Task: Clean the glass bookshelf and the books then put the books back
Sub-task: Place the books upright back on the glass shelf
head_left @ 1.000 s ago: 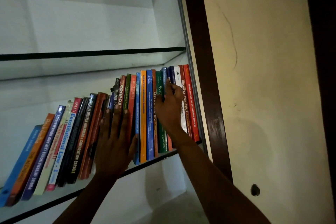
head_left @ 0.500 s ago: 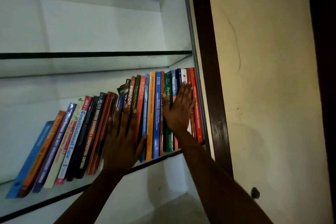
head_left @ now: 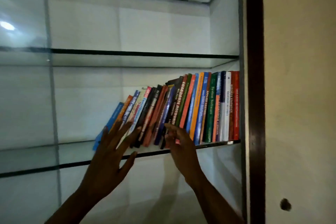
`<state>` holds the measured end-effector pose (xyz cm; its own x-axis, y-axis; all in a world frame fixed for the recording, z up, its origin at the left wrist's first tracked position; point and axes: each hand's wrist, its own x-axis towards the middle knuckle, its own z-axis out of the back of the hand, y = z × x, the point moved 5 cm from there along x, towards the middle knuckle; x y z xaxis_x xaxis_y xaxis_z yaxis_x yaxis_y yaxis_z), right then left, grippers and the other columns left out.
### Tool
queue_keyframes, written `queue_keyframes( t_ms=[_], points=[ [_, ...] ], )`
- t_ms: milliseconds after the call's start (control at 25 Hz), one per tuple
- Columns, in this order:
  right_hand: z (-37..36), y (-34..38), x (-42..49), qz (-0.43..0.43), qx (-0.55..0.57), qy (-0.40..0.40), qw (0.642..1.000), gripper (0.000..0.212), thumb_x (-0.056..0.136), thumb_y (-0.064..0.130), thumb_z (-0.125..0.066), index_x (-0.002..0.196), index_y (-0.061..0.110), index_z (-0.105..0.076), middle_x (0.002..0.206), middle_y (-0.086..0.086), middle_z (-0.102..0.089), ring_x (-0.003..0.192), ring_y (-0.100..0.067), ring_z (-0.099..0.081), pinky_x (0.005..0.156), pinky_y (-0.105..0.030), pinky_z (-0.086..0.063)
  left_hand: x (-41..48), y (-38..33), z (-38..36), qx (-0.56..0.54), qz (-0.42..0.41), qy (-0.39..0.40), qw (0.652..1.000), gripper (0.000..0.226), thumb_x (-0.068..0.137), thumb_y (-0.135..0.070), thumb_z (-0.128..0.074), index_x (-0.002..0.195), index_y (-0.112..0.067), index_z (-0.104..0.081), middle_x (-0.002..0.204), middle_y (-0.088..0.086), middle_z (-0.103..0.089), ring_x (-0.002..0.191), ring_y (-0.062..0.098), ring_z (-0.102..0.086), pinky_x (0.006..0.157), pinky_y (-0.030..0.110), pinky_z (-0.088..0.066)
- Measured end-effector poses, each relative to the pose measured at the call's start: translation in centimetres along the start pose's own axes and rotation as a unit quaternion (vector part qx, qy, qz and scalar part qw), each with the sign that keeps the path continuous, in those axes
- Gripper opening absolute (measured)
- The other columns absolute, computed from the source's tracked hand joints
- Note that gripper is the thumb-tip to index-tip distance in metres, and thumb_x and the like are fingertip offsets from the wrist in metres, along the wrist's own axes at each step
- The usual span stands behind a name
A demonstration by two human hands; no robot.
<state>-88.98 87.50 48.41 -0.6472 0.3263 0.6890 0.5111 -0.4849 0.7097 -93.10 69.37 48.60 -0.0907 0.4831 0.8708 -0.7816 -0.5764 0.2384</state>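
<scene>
Books (head_left: 183, 111) sit on the middle glass shelf (head_left: 54, 158), packed to the right end vs the dark wooden frame (head_left: 254, 96). The right ones stand upright bc the frame backs them. Those further left tip rightward more & more, w/ nothing propping the left end.

Our left hand (head_left: 107, 162) is up in front of that leaning end, fingers (head_left: 123, 132) straight & spread wide, prob to push the slanted spines upright or stop a slide. Touching or not, we can't tell, too blurred.

Our right hand (head_left: 183, 145) is near the low spines mid-row, fingers (head_left: 172, 129) loosely bent, pinching nothing.

We judge this is the final tidy-up: the row is in, just needs squaring.
</scene>
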Motion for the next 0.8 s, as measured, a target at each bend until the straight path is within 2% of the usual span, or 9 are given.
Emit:
queue_keyframes(
  t_ms=[120, 240, 360, 440, 560, 600, 680, 720, 800],
  points=[
    [-6.7, 2.0, -1.2, -0.026, 0.113, 0.11, 0.987, 0.019, 0.093, 0.02, -0.055, 0.105, 0.034, -0.061, 0.115, 0.007, -0.062, 0.104, -0.005, -0.057, 0.086, -0.018, -0.047, -4.4, 5.5, 4.8, 0.066, 0.041, 0.021, 0.997, 0.052, 0.095, -0.04, -0.032, 0.142, -0.017, -0.037, 0.152, 0.006, -0.029, 0.144, 0.026, -0.018, 0.117, 0.045, -0.01],
    [-10.7, 3.2, -0.5, -0.023, 0.15, 0.13, 0.98, 0.019, 0.094, 0.015, -0.055, 0.099, 0.031, -0.064, 0.102, 0.009, -0.065, 0.094, -0.008, -0.059, 0.086, -0.035, -0.05, -8.3, 10.1, 8.1, 0.111, 0.081, 0.042, 0.99, 0.052, 0.097, -0.044, -0.028, 0.141, -0.018, -0.037, 0.152, 0.007, -0.029, 0.144, 0.027, -0.019, 0.116, 0.047, -0.012],
    [-10.7, 3.6, 2.6, 0.117, -0.025, 0.002, 0.993, 0.023, 0.092, 0.007, -0.054, 0.108, 0.018, -0.065, 0.105, 0.001, -0.063, 0.1, -0.013, -0.057, 0.09, -0.044, -0.051, -9.5, 12.0, 8.2, 0.14, 0.051, 0.051, 0.988, 0.052, 0.099, -0.045, -0.025, 0.141, -0.017, -0.035, 0.151, 0.01, -0.029, 0.144, 0.027, -0.018, 0.117, 0.047, -0.011],
    [-10.8, 3.7, 4.7, 0.255, -0.208, -0.056, 0.943, 0.031, 0.088, 0.014, -0.055, 0.118, 0.008, -0.062, 0.121, -0.01, -0.06, 0.114, -0.025, -0.053, 0.098, -0.051, -0.045, -9.0, 12.0, 6.8, 0.149, 0.003, 0.064, 0.987, 0.049, 0.099, -0.042, -0.026, 0.142, -0.018, -0.033, 0.151, 0.01, -0.029, 0.144, 0.027, -0.017, 0.118, 0.046, -0.009],
    [-11.7, 0.9, 8.0, 0.285, -0.403, 0.002, 0.87, 0.065, 0.095, 0.051, -0.031, 0.146, 0.011, -0.024, 0.154, -0.008, -0.014, 0.143, -0.025, -0.011, 0.116, -0.051, -0.012, -6.4, 10.8, 3.4, 0.145, -0.055, 0.054, 0.986, 0.049, 0.097, -0.035, -0.033, 0.142, -0.016, -0.032, 0.151, 0.011, -0.028, 0.143, 0.028, -0.018, 0.117, 0.046, -0.01],
    [-11.7, -0.2, 8.9, 0.284, -0.45, 0.016, 0.847, 0.071, 0.095, 0.059, -0.019, 0.148, 0.013, -0.015, 0.156, -0.008, -0.004, 0.144, -0.023, 0.0, 0.116, -0.05, -0.008, -5.2, 10.3, 2.2, 0.135, -0.063, 0.044, 0.988, 0.051, 0.095, -0.033, -0.036, 0.143, -0.015, -0.031, 0.151, 0.012, -0.028, 0.143, 0.028, -0.018, 0.117, 0.046, -0.01],
    [-11.7, -1.8, 9.6, 0.29, -0.507, 0.034, 0.811, 0.073, 0.094, 0.061, -0.015, 0.149, 0.014, -0.01, 0.156, -0.009, 0.0, 0.144, -0.024, 0.005, 0.116, -0.047, -0.003, -2.2, 9.5, -0.3, 0.108, -0.068, 0.027, 0.991, 0.054, 0.095, -0.032, -0.038, 0.144, -0.013, -0.027, 0.151, 0.013, -0.028, 0.142, 0.027, -0.018, 0.116, 0.047, -0.011],
    [-11.8, -2.0, 9.7, 0.291, -0.511, 0.05, 0.807, 0.072, 0.094, 0.059, -0.019, 0.149, 0.014, -0.009, 0.156, -0.009, 0.001, 0.144, -0.024, 0.006, 0.116, -0.047, -0.002, -0.7, 9.3, -1.5, 0.097, -0.069, 0.023, 0.993, 0.054, 0.096, -0.033, -0.037, 0.144, -0.012, -0.026, 0.151, 0.014, -0.029, 0.142, 0.027, -0.017, 0.116, 0.047, -0.011],
    [-11.4, -1.3, 9.6, 0.294, -0.459, 0.097, 0.832, 0.071, 0.092, 0.055, -0.027, 0.149, 0.016, -0.01, 0.156, -0.006, 0.001, 0.144, -0.023, 0.007, 0.117, -0.046, 0.0, 2.2, 9.1, -3.3, 0.08, -0.064, 0.015, 0.995, 0.052, 0.098, -0.035, -0.03, 0.144, -0.011, -0.026, 0.149, 0.015, -0.032, 0.141, 0.026, -0.018, 0.115, 0.045, -0.01]
  ],
)
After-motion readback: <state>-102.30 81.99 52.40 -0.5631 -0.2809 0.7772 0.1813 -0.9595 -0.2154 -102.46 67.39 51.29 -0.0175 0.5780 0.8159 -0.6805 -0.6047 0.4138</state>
